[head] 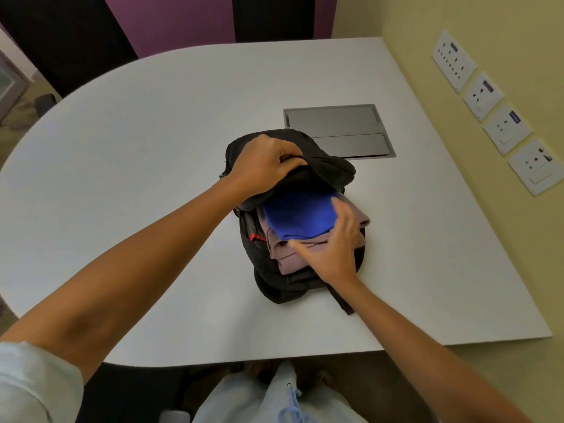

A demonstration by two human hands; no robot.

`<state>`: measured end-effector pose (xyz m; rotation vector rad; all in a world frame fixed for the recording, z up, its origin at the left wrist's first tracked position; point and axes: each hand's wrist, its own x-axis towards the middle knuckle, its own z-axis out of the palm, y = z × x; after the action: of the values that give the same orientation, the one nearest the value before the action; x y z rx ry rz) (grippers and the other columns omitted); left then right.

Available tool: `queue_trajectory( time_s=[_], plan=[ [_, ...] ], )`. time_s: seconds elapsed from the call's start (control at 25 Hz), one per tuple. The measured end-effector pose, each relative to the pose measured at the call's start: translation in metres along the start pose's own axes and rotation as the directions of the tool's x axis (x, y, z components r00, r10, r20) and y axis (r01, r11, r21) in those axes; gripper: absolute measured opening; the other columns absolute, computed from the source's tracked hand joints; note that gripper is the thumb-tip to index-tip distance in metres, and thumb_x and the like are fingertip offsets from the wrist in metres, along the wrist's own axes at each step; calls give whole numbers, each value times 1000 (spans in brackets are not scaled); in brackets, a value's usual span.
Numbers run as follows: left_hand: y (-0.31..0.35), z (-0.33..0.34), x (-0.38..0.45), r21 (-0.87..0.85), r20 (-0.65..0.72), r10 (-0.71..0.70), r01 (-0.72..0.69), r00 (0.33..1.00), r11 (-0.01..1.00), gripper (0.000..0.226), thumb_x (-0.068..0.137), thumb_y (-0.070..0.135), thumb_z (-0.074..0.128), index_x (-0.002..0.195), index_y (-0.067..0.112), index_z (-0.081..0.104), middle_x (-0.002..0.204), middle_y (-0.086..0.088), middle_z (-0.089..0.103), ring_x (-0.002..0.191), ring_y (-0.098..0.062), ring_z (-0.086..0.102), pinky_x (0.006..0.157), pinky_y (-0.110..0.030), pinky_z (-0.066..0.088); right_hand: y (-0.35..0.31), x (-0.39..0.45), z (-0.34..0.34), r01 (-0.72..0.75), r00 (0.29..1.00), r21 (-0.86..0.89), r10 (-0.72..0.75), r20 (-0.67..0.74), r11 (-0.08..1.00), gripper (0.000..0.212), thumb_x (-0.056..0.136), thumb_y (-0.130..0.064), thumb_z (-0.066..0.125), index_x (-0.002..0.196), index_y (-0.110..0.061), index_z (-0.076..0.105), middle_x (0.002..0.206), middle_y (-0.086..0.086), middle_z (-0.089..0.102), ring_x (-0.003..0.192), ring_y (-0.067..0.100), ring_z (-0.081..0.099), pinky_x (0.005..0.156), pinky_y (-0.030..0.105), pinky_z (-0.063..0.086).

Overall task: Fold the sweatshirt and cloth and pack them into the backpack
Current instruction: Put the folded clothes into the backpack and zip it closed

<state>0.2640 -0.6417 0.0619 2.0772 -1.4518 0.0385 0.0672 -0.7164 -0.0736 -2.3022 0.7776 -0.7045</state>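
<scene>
the backpack [268,270] lies mid-table, mouth toward the near edge. the left hand [262,164] grips its flap, lifted toward the far edge. the right hand [331,248], fingers straight, presses the blue cloth [297,216] and folded sweatshirt [290,257], half inside the opening; it is nearer to push them deeper.

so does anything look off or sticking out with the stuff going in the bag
Nothing damaged. The folded sweatshirt with the blue cloth on top still bulges out of the backpack opening, only partly in, while the left hand holds the flap up.
</scene>
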Motion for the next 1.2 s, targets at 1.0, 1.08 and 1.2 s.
queue_trajectory(
  time_s=[1.0,1.08,1.2],
  plan=[
    [-12,-20,-26,-172,72,76,-63,995,983,23,92,32,69,105,15,79,96,2,78,81,-7,71,77,-21,57,46,15,39,729,596,-80,-572,564,680,54,93,-51,59,134,-16,58,133,1,61,123,17,53,107,34,42],
    [-12,-19,-26,-184,61,64,-51,996,982,24,92,33,69,105,16,79,96,3,78,81,-6,70,77,-23,58,63,7,24,671,633,-72,-518,575,738,42,93,-55,55,114,-20,66,104,-5,68,95,14,63,85,31,52],
    [-11,-17,-30,-193,64,29,-16,998,981,23,91,33,70,105,17,79,95,7,76,81,-3,69,78,-20,57,87,-2,13,477,730,-253,-220,647,842,52,91,-67,44,111,-25,67,104,-10,69,93,11,64,88,29,49]
  ],
)
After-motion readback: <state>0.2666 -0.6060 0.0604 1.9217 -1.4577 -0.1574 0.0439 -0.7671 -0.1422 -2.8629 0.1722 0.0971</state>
